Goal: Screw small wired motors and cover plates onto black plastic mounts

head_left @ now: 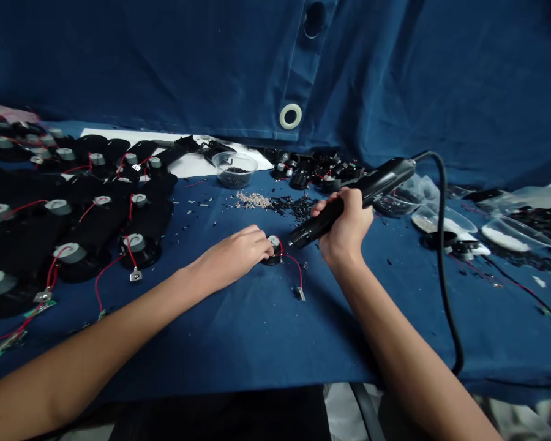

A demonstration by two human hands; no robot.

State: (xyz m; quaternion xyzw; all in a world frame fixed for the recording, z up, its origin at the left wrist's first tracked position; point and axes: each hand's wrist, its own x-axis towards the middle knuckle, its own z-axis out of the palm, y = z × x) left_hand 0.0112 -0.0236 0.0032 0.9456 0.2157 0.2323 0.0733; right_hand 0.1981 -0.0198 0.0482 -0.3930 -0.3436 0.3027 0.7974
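Observation:
Near the middle of the blue cloth, my left hand [244,252] is closed on the left side of a small motor unit [272,242], round and black with a grey top. A red wire [296,264] runs from the unit to a small metal tab [301,294] on the cloth. My right hand [348,222] is wrapped round a black electric screwdriver [386,180], tilted down to the left. Its tip is close to the right of the motor unit, apart from it. From the screwdriver's back end a black cable [442,245] curves down to the right.
Rows of black housings with grey motors [70,252] and red wires fill the left. Behind my hands lie a clear bowl [235,170], a pile of small screws [252,200] and scattered black pieces [294,207]. Clear plastic tubs [517,234] stand at right; a blue curtain [165,67] hangs behind.

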